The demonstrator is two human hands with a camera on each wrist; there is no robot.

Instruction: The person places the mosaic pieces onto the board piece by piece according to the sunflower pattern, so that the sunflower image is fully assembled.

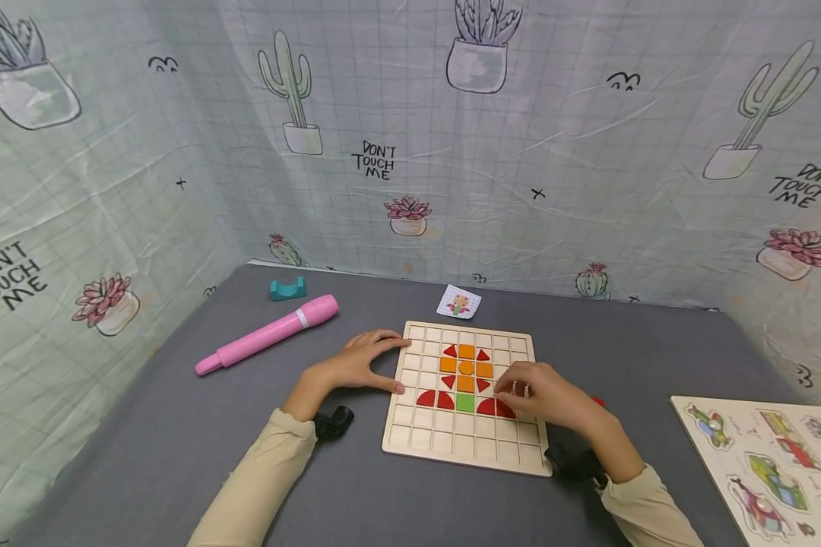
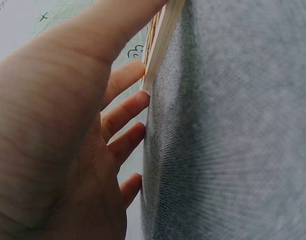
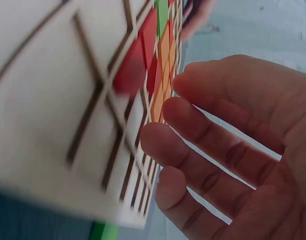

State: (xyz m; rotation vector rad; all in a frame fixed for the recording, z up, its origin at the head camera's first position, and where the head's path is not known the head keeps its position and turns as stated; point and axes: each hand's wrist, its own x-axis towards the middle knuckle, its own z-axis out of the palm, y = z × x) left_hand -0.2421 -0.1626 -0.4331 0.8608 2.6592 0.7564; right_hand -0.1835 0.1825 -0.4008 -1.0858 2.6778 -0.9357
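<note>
A square wooden grid board (image 1: 417, 438) lies on the dark grey table. Orange squares surround an orange circle (image 1: 466, 368) in its cells, with red triangles at the corners. Below them sits a green square (image 1: 464, 403), flanked by red quarter-circle pieces (image 1: 426, 398). My left hand (image 1: 356, 365) touches the board's left edge, thumb and fingers spread; fingertips (image 2: 140, 100) reach the wooden side in the left wrist view. Over the board's right part hovers my right hand (image 1: 550, 395), fingers loosely bent beside the red quarter circle (image 3: 130, 70) in the right wrist view, nothing visible between them.
A small picture card (image 1: 459, 302) lies behind the board. To the left are a pink pen-shaped object (image 1: 267, 336) and a teal bracket-shaped piece (image 1: 287, 289). A wooden picture puzzle (image 1: 714, 463) lies at the right. Something red (image 1: 598, 401) shows behind the right wrist.
</note>
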